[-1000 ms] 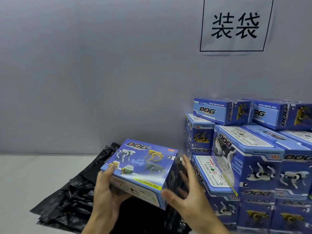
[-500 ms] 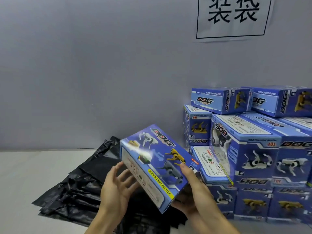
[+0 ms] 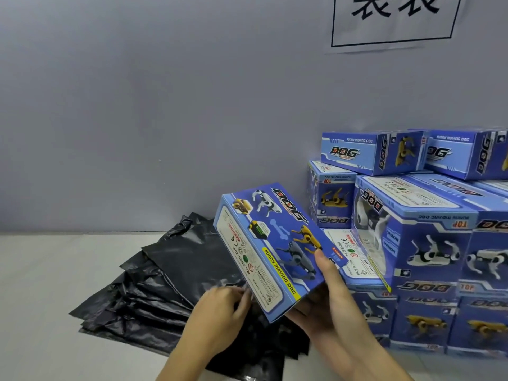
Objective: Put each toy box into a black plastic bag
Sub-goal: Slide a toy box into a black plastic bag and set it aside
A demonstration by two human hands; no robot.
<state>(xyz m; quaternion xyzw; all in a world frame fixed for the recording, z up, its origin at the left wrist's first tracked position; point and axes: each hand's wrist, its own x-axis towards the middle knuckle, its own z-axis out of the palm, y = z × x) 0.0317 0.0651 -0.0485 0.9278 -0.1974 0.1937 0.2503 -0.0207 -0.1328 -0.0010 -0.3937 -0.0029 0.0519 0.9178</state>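
Observation:
A blue "DOG" toy box [image 3: 270, 246] is tilted in the air above a pile of black plastic bags [image 3: 170, 287] on the table. My right hand [image 3: 330, 303] grips the box from below at its near right corner, thumb on the printed face. My left hand [image 3: 220, 312] is lower, beside the box's white side panel, its fingertips curled down onto the top black bag; whether they pinch the plastic is not clear.
A stack of several identical blue toy boxes [image 3: 428, 237] fills the right side against the grey wall [image 3: 137, 105]. A white sign with black characters [image 3: 395, 20] hangs on the wall. The pale table [image 3: 41, 284] extends to the left of the bags.
My left hand has let go of the box and dropped onto the black bags. The right hand alone now holds the box, tilted a little further. The camera has tipped downward.

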